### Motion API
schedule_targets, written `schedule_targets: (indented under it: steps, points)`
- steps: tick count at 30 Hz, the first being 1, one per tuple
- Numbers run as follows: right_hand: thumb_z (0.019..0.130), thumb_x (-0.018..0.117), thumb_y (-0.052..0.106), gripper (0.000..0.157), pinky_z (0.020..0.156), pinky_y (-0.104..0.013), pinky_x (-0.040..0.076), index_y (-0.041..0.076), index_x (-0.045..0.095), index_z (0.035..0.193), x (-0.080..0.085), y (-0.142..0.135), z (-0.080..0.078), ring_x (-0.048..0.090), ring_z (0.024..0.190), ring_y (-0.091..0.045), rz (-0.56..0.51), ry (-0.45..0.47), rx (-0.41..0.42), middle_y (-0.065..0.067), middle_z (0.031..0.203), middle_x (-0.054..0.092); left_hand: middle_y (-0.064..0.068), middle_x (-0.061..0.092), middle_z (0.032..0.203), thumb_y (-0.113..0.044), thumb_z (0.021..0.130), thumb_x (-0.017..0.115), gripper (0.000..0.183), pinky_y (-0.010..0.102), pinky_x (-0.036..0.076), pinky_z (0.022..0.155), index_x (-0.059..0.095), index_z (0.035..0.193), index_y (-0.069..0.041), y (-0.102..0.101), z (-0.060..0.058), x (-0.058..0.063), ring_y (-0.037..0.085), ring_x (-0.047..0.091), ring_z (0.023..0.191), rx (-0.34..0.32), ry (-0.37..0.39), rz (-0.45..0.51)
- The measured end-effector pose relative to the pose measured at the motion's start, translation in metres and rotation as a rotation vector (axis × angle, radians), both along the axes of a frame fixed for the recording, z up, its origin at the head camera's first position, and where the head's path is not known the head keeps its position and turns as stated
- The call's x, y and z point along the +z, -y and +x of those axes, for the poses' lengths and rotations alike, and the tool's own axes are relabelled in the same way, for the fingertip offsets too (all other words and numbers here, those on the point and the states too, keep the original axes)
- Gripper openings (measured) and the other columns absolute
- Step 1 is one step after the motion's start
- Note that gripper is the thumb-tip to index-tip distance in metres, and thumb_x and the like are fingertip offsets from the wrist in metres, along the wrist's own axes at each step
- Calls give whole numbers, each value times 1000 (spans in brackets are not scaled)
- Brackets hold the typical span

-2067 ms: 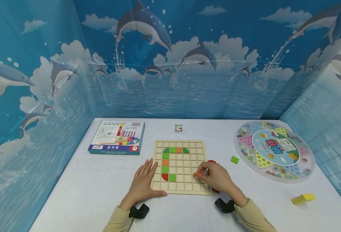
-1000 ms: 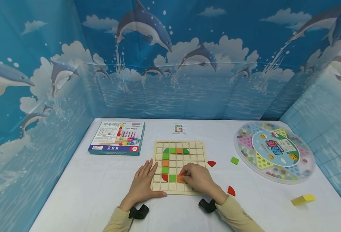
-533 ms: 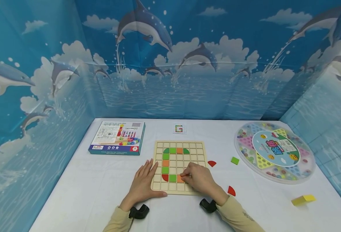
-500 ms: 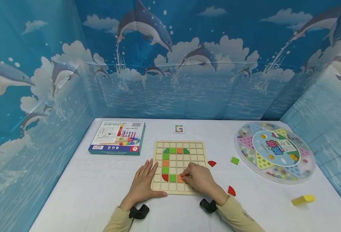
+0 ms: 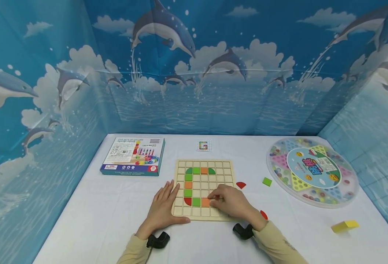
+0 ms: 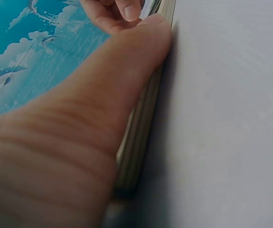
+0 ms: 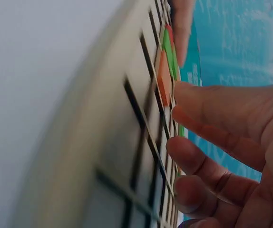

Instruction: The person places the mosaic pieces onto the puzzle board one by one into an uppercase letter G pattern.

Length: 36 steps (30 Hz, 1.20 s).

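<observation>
A wooden grid board (image 5: 225, 179) lies on the white table, bearing green, orange and red tiles in a C-like outline. My left hand (image 5: 162, 206) rests at its left side, fingers straight, with the thumb along the front edge. In the bottom row, an orange square tile (image 5: 205, 202) sits beside a green square tile (image 5: 196, 202). My right hand (image 5: 230, 201) hovers close over the board, fingertips at the orange tile's right edge. The right wrist view shows that orange tile (image 7: 164, 78) down in its cell, with thumb and fingers loosely bent and holding nothing.
Red quarter-round pieces (image 5: 241, 185) and a green square tile (image 5: 267, 181) lie right of the board. Behind it is a small pattern card (image 5: 204, 145). A toy box (image 5: 132, 156) stands left, a round marble game (image 5: 312, 172) right, and a yellow block (image 5: 344, 226) front right.
My right hand carried the orange tile left from the board's right side to the bottom row, then let go and drew slightly right. My left hand stayed put.
</observation>
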State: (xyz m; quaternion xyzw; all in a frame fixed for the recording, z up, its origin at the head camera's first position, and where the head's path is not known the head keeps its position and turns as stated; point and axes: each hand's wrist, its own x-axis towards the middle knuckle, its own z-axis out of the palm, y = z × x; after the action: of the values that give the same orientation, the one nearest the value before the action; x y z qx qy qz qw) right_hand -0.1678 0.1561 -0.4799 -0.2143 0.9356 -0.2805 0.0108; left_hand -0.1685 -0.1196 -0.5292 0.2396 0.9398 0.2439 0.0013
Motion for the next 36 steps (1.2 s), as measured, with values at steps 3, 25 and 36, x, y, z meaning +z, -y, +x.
schedule_targets:
  steps: [3, 25, 36]
  points:
    - [82, 75, 21, 7, 54, -23, 40, 20, 74, 89, 3, -13, -4, 45, 61, -3, -21, -9, -43, 16, 73, 52, 11, 13, 157, -70, 63, 71, 118, 44, 8, 112, 23, 151, -8, 0, 0, 0, 26, 6, 143, -1, -2, 0]
    - [78, 79, 17, 19, 54, -30, 40, 9, 76, 95, -3, -79, -30, 48, 66, -13, 23, 12, -273, 0, 82, 60, 12, 15, 156, -69, 64, 72, 117, 45, 9, 112, 25, 151, -6, -1, 0, 2, 26, 6, 143, 3, 6, -6]
    - [74, 81, 23, 15, 47, -30, 37, 18, 69, 81, 0, -85, -25, 47, 58, -12, 38, 42, -322, 6, 70, 53, 13, 16, 156, -69, 63, 72, 117, 45, 10, 112, 25, 150, -6, 0, 1, 1, 27, 7, 143, 1, -4, -1]
